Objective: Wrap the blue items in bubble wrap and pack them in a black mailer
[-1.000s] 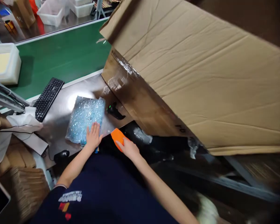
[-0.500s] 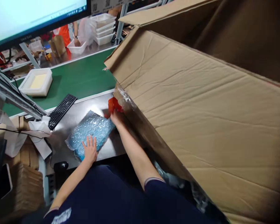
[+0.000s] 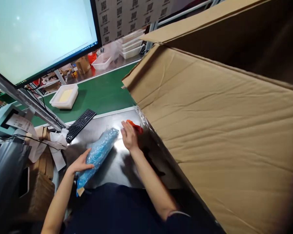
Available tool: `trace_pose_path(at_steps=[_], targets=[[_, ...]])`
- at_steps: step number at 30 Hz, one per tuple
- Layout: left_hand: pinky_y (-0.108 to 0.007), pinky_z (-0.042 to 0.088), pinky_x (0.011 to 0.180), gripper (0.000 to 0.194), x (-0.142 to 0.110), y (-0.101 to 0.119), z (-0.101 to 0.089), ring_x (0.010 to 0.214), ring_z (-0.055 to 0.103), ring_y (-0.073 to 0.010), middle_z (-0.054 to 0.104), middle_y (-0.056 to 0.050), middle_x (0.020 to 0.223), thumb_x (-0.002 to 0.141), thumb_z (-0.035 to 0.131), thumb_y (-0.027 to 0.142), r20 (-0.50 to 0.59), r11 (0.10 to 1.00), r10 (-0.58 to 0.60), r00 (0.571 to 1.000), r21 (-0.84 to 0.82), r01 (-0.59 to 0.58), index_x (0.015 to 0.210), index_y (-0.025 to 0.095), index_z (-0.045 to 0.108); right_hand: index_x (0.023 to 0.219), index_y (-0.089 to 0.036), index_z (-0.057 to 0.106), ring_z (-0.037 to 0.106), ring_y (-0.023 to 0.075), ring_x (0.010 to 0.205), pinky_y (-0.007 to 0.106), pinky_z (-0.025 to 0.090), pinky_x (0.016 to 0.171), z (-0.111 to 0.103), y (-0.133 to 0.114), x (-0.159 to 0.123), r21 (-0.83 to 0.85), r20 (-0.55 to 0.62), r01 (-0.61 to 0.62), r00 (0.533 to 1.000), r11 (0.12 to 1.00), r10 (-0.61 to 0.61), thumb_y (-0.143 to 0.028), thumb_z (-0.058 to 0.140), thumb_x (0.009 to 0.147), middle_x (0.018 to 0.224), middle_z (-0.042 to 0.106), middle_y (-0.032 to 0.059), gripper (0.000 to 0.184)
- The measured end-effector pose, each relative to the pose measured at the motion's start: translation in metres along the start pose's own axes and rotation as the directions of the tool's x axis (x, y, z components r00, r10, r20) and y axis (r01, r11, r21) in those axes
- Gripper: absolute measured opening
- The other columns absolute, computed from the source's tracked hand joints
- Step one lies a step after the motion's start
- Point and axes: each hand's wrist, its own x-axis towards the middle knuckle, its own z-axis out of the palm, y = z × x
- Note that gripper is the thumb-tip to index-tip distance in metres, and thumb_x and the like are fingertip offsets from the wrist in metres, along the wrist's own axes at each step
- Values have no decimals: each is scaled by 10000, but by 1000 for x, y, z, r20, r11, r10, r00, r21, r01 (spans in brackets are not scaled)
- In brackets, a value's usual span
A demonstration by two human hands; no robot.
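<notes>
My left hand [image 3: 81,163] grips the near end of a blue bubble-wrap packet [image 3: 97,153] and lifts its edge off the steel table [image 3: 119,162], so the packet stands tilted on its side. My right hand [image 3: 128,136] lies palm down on an orange object [image 3: 136,125] at the foot of the big cardboard box [image 3: 210,107], fingers held together over it. The packet's far end reaches almost to my right hand.
A black keyboard [image 3: 80,124] lies at the table's back left, below a large monitor [image 3: 39,39]. Behind runs a green conveyor belt [image 3: 100,94] carrying a white tray [image 3: 64,96]. Papers, cables and cardboard [image 3: 39,182] crowd the left side. The box walls off the right.
My left hand went from lying flat on the packet to gripping its end and tipping it up on edge. My right hand stays by the box with the orange object, now pressed flat under it.
</notes>
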Motion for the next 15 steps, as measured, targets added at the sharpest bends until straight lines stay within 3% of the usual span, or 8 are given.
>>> trace_pose_path(at_steps=[2, 4, 5, 6, 9, 11, 13, 15], targets=[[-409, 371, 1245, 1002, 3, 1, -1, 1463, 474, -312, 456, -106, 1621, 752, 820, 373, 3, 999, 35, 999, -38, -35, 1621, 206, 351, 1431, -218, 595, 362, 283, 1525, 536, 194, 1293, 11, -35, -12, 28, 230, 170, 958, 985, -172, -514, 421, 982, 1500, 584, 109, 565], [-409, 442, 1193, 967, 6, -1, -8, 1421, 528, -305, 493, -87, 1596, 757, 828, 350, -7, 997, 49, 999, -61, -49, 1609, 247, 382, 1444, -252, 591, 340, 283, 1539, 543, 104, 1310, 17, -56, -22, 88, 459, 274, 842, 958, -283, -494, 514, 948, 1520, 569, 80, 557], [-409, 475, 1161, 943, 7, -4, -14, 1400, 551, -301, 510, -81, 1583, 764, 827, 337, -19, 998, 45, 999, -52, -46, 1601, 265, 398, 1451, -254, 584, 340, 283, 1539, 546, 85, 1311, 17, -59, -28, 107, 512, 275, 809, 955, -290, -486, 526, 941, 1539, 548, 75, 563], [-408, 496, 1137, 918, 8, -7, -22, 1392, 560, -297, 514, -76, 1580, 772, 825, 330, -33, 999, 36, 999, -28, -37, 1591, 279, 414, 1460, -249, 575, 327, 283, 1546, 553, 66, 1310, 18, -56, -33, 110, 521, 251, 810, 962, -271, -482, 517, 945, 1569, 513, 72, 569], [-415, 442, 1181, 871, 11, -14, -48, 1483, 454, -287, 412, -91, 1644, 798, 800, 364, -34, 997, 5, 999, 73, -2, 1580, 266, 428, 1505, -217, 522, 203, 275, 1594, 557, 21, 1309, 22, -33, -51, 104, 367, 81, 923, 991, -114, -516, 422, 978, 1661, 368, 76, 614], [-439, 343, 1248, 898, 16, -9, -53, 1560, 311, -293, 288, -126, 1698, 817, 772, 423, -41, 987, -19, 999, 158, 25, 1600, 216, 385, 1584, -180, 393, 124, 252, 1612, 521, 52, 1316, 37, -20, -60, 188, 255, -127, 964, 974, 76, -599, 340, 980, 1713, 245, 93, 737], [-489, 304, 1263, 1033, 28, 5, -43, 1578, 247, -347, 222, -182, 1712, 790, 793, 487, -132, 954, -35, 991, 290, 73, 1633, 162, 292, 1654, -144, 163, 100, 230, 1615, 472, 119, 1316, 62, -20, -61, 332, 268, -384, 914, 861, 304, -709, 289, 943, 1741, 114, 118, 916], [-545, 354, 1217, 1190, 48, 24, -24, 1527, 326, -434, 258, -252, 1684, 719, 866, 464, -293, 890, -51, 955, 420, 176, 1651, 131, 206, 1656, -126, -35, 90, 215, 1615, 443, 174, 1303, 89, -29, -54, 426, 353, -576, 816, 698, 457, -788, 265, 897, 1746, 17, 138, 1051]])
